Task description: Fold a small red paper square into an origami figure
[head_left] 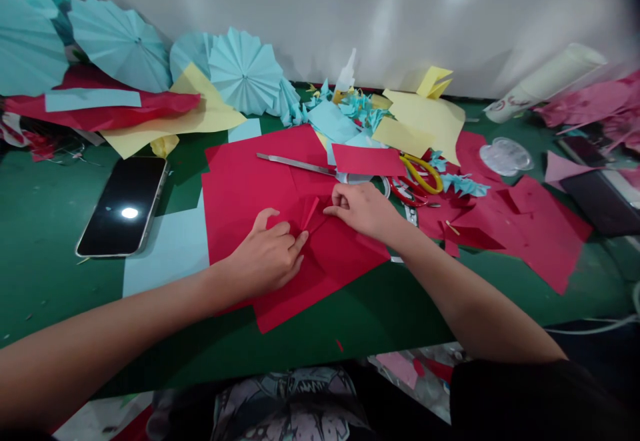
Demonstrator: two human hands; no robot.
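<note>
Red paper sheets (245, 194) lie overlapping on the green table. On them sits a small folded red piece (311, 213), between my two hands. My left hand (273, 251) rests on the sheets with its fingers spread, one fingertip at the lower end of the folded piece. To the right of that piece, my right hand (357, 209) has its thumb and index finger close together in a pinch; whatever is between them is too small to make out. A metal blade (297, 164) lies across the sheets just beyond my hands.
A phone (124, 207) lies on the left. Pleated blue paper fans (245, 74) stand along the wall. Yellow-handled scissors (423, 173) and red-handled scissors (407, 192) lie right of centre, near red scraps (530, 227). A white roll (545, 84) leans at the back right.
</note>
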